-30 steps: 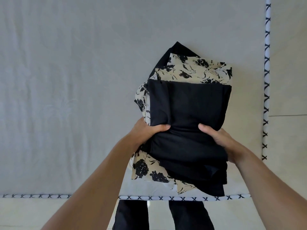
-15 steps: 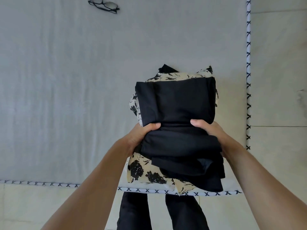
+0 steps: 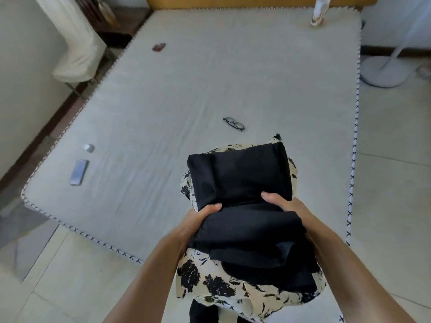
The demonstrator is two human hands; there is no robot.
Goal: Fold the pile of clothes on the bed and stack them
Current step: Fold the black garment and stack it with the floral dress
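Both hands clamp one folded stack of clothes, held up off the bed point(image 3: 210, 73) over its near corner.

Left hand point(image 3: 198, 220): grips the left side of the stack, thumb curled over the top of the black garment point(image 3: 240, 183), other fingers hidden underneath.

Right hand point(image 3: 288, 205): grips the right side of the stack, thumb on top of the black fabric, remaining fingers hidden below.

Stack makeup: black garment on top, folded with a crease running between the two thumbs. Cream floral-print garment point(image 3: 217, 283) sits under it, poking out beyond the thumbs at the far edge and hanging loose below the wrists on the near side. More black layers bunch up just under the right wrist.

Relative to the fingers:
- Glasses point(image 3: 234, 123) on the bed, just beyond the far edge of the stack, not touching it.
- Phone point(image 3: 79, 172) well off to the left of the left hand, flat on the bed.
- Small white object point(image 3: 89, 148) just beyond the phone; cannot tell what it is.
- Small reddish object point(image 3: 159, 47) far beyond, up-left; too blurred to identify.
- Fan base point(image 3: 382, 71) on the floor, far beyond and right of the right hand.
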